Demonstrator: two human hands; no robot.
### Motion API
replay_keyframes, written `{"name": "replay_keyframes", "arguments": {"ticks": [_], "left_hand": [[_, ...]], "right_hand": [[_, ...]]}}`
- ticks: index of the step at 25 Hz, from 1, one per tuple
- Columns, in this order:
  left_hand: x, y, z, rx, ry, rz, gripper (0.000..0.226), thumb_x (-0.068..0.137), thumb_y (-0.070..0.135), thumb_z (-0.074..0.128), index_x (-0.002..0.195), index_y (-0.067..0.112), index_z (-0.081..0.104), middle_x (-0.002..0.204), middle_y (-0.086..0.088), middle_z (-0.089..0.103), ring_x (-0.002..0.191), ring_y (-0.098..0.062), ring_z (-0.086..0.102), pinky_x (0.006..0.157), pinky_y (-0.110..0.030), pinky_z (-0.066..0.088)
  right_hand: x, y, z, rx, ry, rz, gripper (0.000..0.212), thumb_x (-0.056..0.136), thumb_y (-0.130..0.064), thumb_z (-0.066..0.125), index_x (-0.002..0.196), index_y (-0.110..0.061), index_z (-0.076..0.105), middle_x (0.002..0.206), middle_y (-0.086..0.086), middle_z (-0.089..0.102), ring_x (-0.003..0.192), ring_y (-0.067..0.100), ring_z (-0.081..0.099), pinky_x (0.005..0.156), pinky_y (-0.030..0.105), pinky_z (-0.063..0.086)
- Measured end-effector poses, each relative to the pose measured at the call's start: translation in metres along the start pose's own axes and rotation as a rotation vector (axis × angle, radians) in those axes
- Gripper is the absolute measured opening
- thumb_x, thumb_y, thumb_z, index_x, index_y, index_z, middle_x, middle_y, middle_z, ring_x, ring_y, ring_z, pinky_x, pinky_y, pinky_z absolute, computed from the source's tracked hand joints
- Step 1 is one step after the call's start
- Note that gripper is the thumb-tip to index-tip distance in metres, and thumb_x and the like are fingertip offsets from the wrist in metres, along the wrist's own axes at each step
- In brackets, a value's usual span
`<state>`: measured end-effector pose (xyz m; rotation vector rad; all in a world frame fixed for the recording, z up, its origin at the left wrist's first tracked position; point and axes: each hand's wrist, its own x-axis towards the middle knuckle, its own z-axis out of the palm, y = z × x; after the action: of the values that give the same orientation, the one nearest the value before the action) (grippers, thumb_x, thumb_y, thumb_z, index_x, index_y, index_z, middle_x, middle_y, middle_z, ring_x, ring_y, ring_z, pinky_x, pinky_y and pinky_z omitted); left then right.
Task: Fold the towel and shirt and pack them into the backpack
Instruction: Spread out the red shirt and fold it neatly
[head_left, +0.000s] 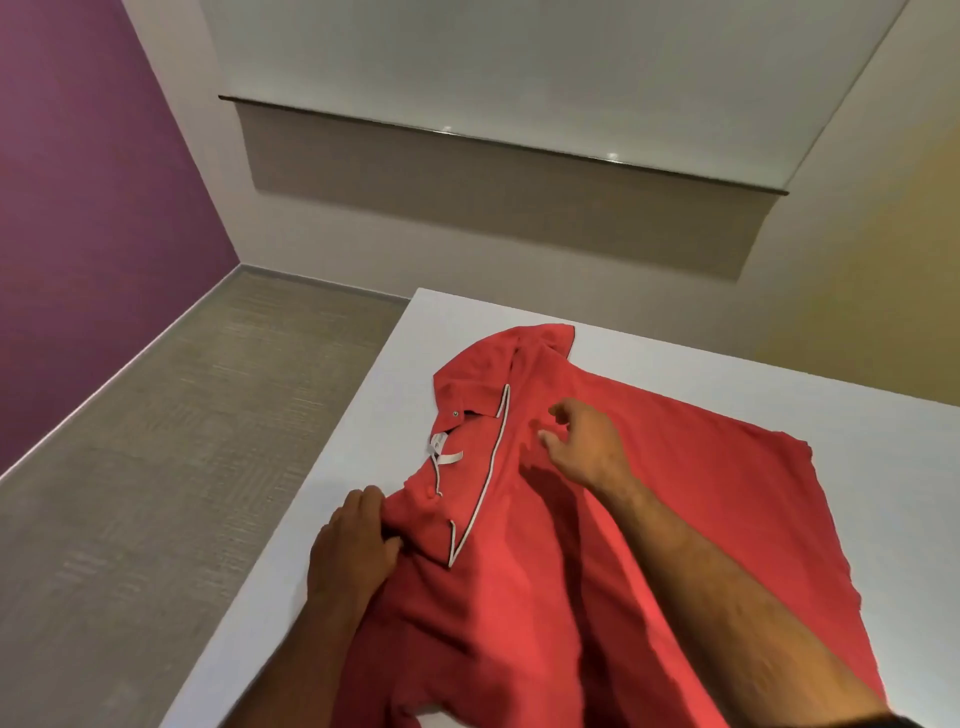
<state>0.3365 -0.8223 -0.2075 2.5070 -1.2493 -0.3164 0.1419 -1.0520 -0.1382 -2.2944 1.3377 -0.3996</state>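
Your left hand (353, 545) sits at the near-left edge of the red shirt (545, 597), fingers curled over a bunch of fabric just below the collar's lower point; the grip there is closed on the cloth, thumb tucked against the fold. Your right hand (582, 441) is out over the chest area, to the right of and beyond the left one. Its fingers are loosely bent and spread, tips down at the fabric, nothing pinched that you can make out (whether the tips actually touch the cloth is hard to tell). That grip reads as open.

Between the two hands runs the collar (483, 467), red with a thin white piping along its edge, lying open and slanting from beyond your right hand's fingertips down toward your left thumb. A small white label (436, 446) shows inside the neck, just beyond your left hand. A button (455, 414) sits near the collar's far end.

The shirt lies spread on the white bench (363, 415), collar toward the bench's left edge, the body fanning out to the right of your right forearm and down toward you. One sleeve (540, 343) is folded up at the far end, beyond both hands.

Past the bench's left edge is grey carpet (156, 441), then a purple wall (78, 208). Beyond the far edge, a pale wall carries a whiteboard (519, 62) with a ledge beneath it.
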Motion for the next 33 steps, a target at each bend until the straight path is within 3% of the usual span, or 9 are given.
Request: {"name": "replay_keyframes", "arguments": {"ticks": [6,9,13,15,18,21,24,28,33], "left_hand": [[0.009,-0.024,0.009,-0.020,0.047,0.115,0.033,0.060,0.023,0.083,0.077,0.020,0.055,0.072,0.003,0.058,0.066,-0.023,0.058,0.054,-0.033,0.047],[0.012,-0.034,0.015,-0.093,0.074,0.163,0.020,0.066,0.024,0.075,0.076,0.025,0.058,0.070,0.008,0.060,0.067,-0.020,0.059,0.057,-0.033,0.049],[0.020,-0.042,0.002,-0.351,-0.037,0.140,0.020,0.071,0.026,0.081,0.082,0.031,0.065,0.074,0.016,0.067,0.071,-0.004,0.062,0.066,-0.019,0.050],[0.027,-0.046,-0.008,-0.553,-0.095,0.045,0.025,0.068,0.017,0.086,0.080,0.030,0.069,0.070,0.012,0.070,0.066,-0.006,0.065,0.065,-0.016,0.050],[0.040,-0.060,-0.018,-0.889,0.083,-0.207,0.023,0.074,-0.001,0.081,0.079,0.019,0.073,0.063,-0.002,0.067,0.058,-0.013,0.062,0.060,-0.025,0.050],[0.040,-0.090,-0.025,-1.053,0.312,-0.492,0.020,0.083,-0.005,0.071,0.085,0.015,0.071,0.066,-0.009,0.063,0.050,-0.009,0.056,0.048,-0.019,0.047],[0.034,-0.113,-0.018,-0.930,0.339,-0.548,0.011,0.082,0.009,0.077,0.082,0.019,0.071,0.065,-0.009,0.063,0.055,-0.019,0.059,0.060,-0.031,0.054],[0.035,-0.096,-0.017,-0.734,0.316,-0.434,0.016,0.080,0.034,0.081,0.076,0.023,0.070,0.064,0.003,0.068,0.063,-0.016,0.067,0.068,-0.036,0.058],[0.035,-0.055,-0.013,-0.264,0.396,0.081,0.011,0.082,0.033,0.074,0.085,0.026,0.066,0.076,0.012,0.063,0.074,-0.014,0.059,0.062,-0.033,0.051]], "right_hand": [[0.086,-0.036,0.035,-0.081,-0.167,-0.018,0.045,0.088,-0.023,0.064,0.128,-0.004,0.053,0.123,0.016,0.064,0.113,0.035,0.059,0.090,0.036,0.045],[0.108,-0.044,0.054,-0.171,-0.277,-0.013,0.049,0.091,-0.026,0.061,0.131,-0.003,0.047,0.126,0.019,0.060,0.114,0.038,0.056,0.093,0.038,0.045],[0.118,-0.054,0.069,-0.362,-0.347,0.049,0.030,0.083,-0.030,0.060,0.101,-0.006,0.065,0.106,0.017,0.069,0.097,0.037,0.064,0.076,0.036,0.051],[0.124,-0.075,0.070,-0.216,-0.433,0.144,0.027,0.083,-0.024,0.057,0.097,-0.006,0.070,0.099,0.018,0.070,0.091,0.035,0.066,0.071,0.033,0.047],[0.132,-0.123,0.062,0.587,-0.490,0.356,0.019,0.088,-0.028,0.059,0.078,-0.014,0.067,0.071,0.006,0.067,0.064,0.019,0.059,0.065,0.031,0.040],[0.131,-0.150,0.059,0.974,-0.559,0.284,0.032,0.096,-0.049,0.048,0.097,-0.023,0.067,0.101,-0.002,0.069,0.091,0.014,0.059,0.077,0.036,0.042],[0.121,-0.141,0.068,1.071,-0.513,0.286,0.035,0.098,-0.049,0.046,0.106,-0.022,0.065,0.114,0.004,0.064,0.106,0.018,0.058,0.091,0.042,0.048],[0.101,-0.104,0.077,0.989,-0.374,0.327,0.028,0.098,-0.040,0.051,0.102,-0.017,0.066,0.106,0.006,0.065,0.099,0.019,0.060,0.084,0.040,0.048],[0.055,-0.050,0.083,0.775,-0.121,0.250,0.018,0.090,-0.036,0.064,0.079,-0.024,0.068,0.078,-0.007,0.066,0.073,0.009,0.058,0.072,0.034,0.045]]}}
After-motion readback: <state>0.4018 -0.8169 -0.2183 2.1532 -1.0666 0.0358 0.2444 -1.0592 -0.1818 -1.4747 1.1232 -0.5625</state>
